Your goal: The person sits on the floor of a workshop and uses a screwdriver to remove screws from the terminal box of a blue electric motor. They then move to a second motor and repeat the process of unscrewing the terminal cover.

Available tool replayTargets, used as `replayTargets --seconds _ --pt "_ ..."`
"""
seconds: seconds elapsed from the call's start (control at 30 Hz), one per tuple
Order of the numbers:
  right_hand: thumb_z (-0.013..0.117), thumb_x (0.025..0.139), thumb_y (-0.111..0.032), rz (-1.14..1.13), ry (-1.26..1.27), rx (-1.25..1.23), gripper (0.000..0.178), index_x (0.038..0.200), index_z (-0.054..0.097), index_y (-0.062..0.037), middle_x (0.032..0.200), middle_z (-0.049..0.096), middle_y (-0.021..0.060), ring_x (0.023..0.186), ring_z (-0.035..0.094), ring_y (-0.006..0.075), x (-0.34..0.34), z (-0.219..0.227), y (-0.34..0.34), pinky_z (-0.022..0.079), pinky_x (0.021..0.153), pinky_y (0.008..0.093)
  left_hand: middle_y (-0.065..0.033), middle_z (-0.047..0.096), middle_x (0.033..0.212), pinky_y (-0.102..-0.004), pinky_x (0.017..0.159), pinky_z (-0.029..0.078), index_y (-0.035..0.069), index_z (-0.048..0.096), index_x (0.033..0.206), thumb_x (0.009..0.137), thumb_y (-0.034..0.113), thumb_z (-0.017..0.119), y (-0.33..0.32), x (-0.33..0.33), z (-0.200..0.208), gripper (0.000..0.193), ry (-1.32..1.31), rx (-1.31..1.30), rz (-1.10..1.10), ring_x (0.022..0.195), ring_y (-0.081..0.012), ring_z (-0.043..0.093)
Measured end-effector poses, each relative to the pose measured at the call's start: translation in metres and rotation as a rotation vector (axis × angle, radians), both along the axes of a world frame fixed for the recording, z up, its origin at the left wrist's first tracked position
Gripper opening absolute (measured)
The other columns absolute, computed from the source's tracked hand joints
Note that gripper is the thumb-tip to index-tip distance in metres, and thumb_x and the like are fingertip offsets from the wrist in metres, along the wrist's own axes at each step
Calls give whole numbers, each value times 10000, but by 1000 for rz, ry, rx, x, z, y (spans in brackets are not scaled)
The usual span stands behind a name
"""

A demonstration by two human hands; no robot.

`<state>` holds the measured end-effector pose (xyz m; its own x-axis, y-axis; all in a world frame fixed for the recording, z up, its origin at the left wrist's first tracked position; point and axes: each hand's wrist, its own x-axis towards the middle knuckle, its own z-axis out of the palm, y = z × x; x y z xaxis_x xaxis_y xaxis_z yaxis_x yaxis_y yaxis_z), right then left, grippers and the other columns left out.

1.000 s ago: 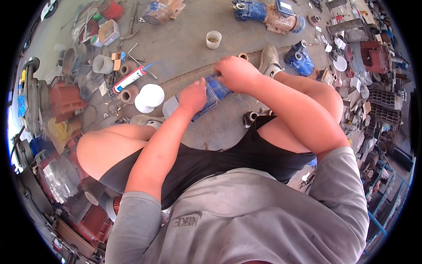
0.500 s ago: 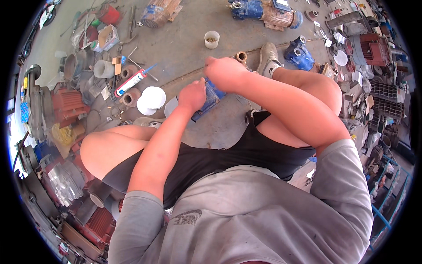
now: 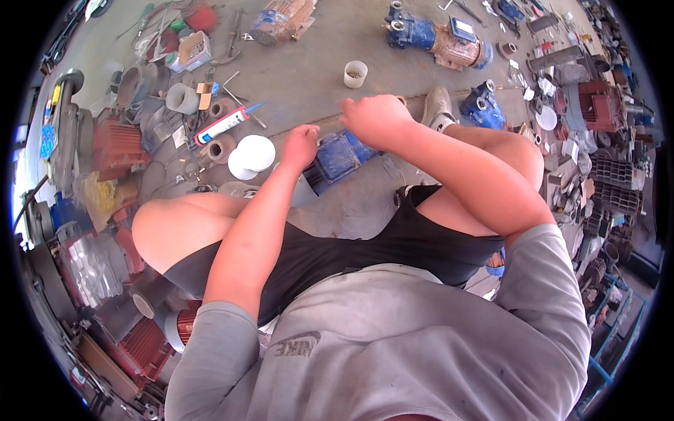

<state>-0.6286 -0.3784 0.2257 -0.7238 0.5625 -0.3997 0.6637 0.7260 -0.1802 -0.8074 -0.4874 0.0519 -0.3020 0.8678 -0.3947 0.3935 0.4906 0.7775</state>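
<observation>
On the floor between my feet lies a blue gear motor or pump body [image 3: 342, 156], scuffed, with a finned dark end toward me. My left hand [image 3: 300, 146] is closed above its left end, fingers curled and pressed together. Farther right, my right hand [image 3: 378, 121] hovers over the body's far end, its fingers pinched together. Anything thin or small in either hand is too hard to make out. Just beyond my hands stands a small white cup [image 3: 355, 74] with small brass-coloured pieces inside.
A sealant tube [image 3: 223, 126] with a blue nozzle, white round lids [image 3: 254, 154] and metal rings lie at left. Another blue-and-rusty motor [image 3: 441, 41] sits far right, a blue housing [image 3: 483, 105] beyond my right knee. Red motors [image 3: 121, 149] and parts crowd both sides.
My hands have drawn apart, the left one going left, and more of the blue body shows between them. The whole view has shifted slightly, so the floor things appear lower and farther right.
</observation>
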Motion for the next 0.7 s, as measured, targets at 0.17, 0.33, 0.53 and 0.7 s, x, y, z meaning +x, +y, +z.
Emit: replayTargets --seconds 0.17,0.33,0.53,0.7 --pt "568 1031 -334 -107 -77 -6 332 1086 606 -9 953 750 170 867 748 344 3 7 -10 585 738 469 16 524 739 -275 524 368 12 670 1248 1038 173 497 -9 -8 64 316 -569 -87 269 599 -93 460" --pt "551 1037 -315 -97 -112 47 326 1130 588 -5 973 748 178 914 746 358 -1 2 -17 582 777 480 47 440 704 -247 498 311 7 639 1234 1048 164 487 -34 -6 111 288 -816 -63 409 574 -74 394" --pt "548 1025 -275 -72 -98 112 311 1093 666 4 1078 733 168 945 751 324 -13 8 -39 586 794 473 20 502 761 -256 535 366 8 638 1214 1026 135 497 -67 -7 155 267 -991 -38 462 641 -92 463" --pt "578 994 -231 -2 -229 125 277 1122 630 9 1079 727 167 965 744 324 -22 27 -40 587 793 477 -57 614 926 -294 650 493 -4 614 1210 954 47 490 -85 -7 165 289 -1115 34 616 775 -166 592"
